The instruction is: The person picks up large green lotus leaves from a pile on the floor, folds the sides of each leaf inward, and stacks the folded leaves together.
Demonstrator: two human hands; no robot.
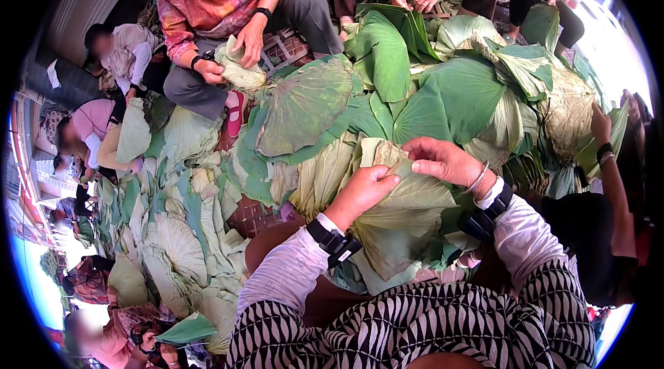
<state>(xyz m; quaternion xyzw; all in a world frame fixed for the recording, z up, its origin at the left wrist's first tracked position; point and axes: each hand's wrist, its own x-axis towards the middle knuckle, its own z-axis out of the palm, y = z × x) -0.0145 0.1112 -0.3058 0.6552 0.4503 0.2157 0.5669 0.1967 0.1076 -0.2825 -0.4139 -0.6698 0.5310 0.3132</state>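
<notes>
A large pale yellow-green lotus leaf [407,208] hangs in front of my body, its upper edge browned and curled. My left hand [363,193] pinches this edge between thumb and fingers. Close by on the right, my right hand [447,161], with a metal bangle at the wrist, grips the same edge with thumb and fingertips. The fingers behind the leaf are partly hidden. Just beyond my hands lies a folded, yellowish dried leaf [324,174]. A broad green leaf with a brown-tinged surface [308,104] rests on the heap past it.
Heaped lotus leaves [461,94] spread ahead and to the right; more leaves [174,244] cover the left ground. Red paving [251,216] shows between heaps. Opposite, a seated person [223,0] holds a pale leaf [238,65]. Other people handle leaves around the heap.
</notes>
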